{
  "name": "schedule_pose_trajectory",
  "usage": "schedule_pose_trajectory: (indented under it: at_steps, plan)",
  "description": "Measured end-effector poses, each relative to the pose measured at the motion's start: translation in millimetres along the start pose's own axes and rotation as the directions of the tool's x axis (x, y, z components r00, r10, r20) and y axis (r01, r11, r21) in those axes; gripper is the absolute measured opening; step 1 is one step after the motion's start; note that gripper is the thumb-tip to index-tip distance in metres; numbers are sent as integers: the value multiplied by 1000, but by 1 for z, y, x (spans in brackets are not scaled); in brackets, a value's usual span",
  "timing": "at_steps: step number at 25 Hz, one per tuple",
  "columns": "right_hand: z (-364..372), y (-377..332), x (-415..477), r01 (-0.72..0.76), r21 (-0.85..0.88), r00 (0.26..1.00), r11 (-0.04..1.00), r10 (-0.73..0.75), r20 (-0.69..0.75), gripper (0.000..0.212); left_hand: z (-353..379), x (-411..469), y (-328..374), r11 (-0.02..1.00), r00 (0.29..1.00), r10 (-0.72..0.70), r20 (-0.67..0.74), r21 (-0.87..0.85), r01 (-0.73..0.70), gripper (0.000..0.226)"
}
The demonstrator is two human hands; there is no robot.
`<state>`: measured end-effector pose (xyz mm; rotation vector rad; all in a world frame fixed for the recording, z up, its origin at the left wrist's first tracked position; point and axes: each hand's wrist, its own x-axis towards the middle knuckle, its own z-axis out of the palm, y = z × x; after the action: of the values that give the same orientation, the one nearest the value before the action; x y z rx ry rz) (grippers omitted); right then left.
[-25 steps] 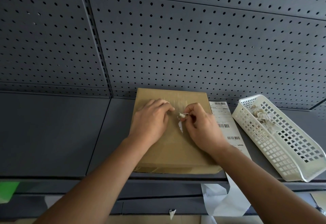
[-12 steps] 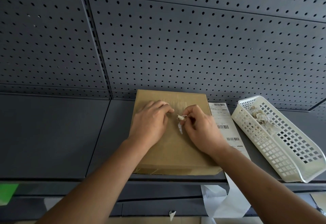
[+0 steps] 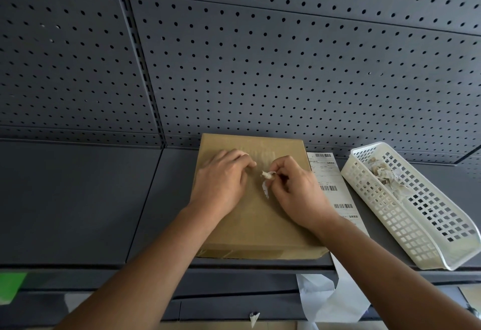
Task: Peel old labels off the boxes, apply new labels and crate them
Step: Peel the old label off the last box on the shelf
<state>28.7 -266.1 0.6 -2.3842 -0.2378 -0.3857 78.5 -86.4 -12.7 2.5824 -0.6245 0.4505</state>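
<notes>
So the cardboard box [image 3: 260,228] lies flat on the grey shelf [image 3: 78,199], pushed back against the pegboard [image 3: 260,69]. Nearly all of its top is bare brown now, with a dull patch near the far edge that looks like old label residue. The only white bit left on it is a torn label scrap [image 3: 266,177]. The right hand [image 3: 299,191] has thumb and fingertip pinched tight on the scrap, and the loose tail hangs down over the lid. The left hand [image 3: 221,181] rests on the box just beside it, fingers loosely bent and pressing down, gripping nothing.

Just right of the box, touching its edge, a strip of new labels [image 3: 328,188] with barcodes runs toward the front, and its backing paper [image 3: 325,301] hangs over the shelf lip. Further right a white basket [image 3: 406,228] holds a pile of peeled scraps [image 3: 382,171]. One stray scrap [image 3: 254,318] sits on the ledge below.

My read is that peeling on this box is almost finished. This last shred goes in the basket, then a new label gets stuck on, then crating. No crate is in view, so I can't tell how many boxes are done.
</notes>
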Motion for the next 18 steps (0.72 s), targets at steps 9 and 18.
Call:
schedule_pose_trajectory:
  at_steps: [9, 18]
  plan:
    - [-1, -2, -1, 20, 27, 999, 999, -21, 43, 13, 0, -1, 0, 1000, 1000, 3, -4, 3, -3, 25]
    - [-4, 0, 2, -92, 66, 995, 994, 90, 34, 14, 1, 0, 0, 1000, 1000, -1, 1, 0, 1, 26]
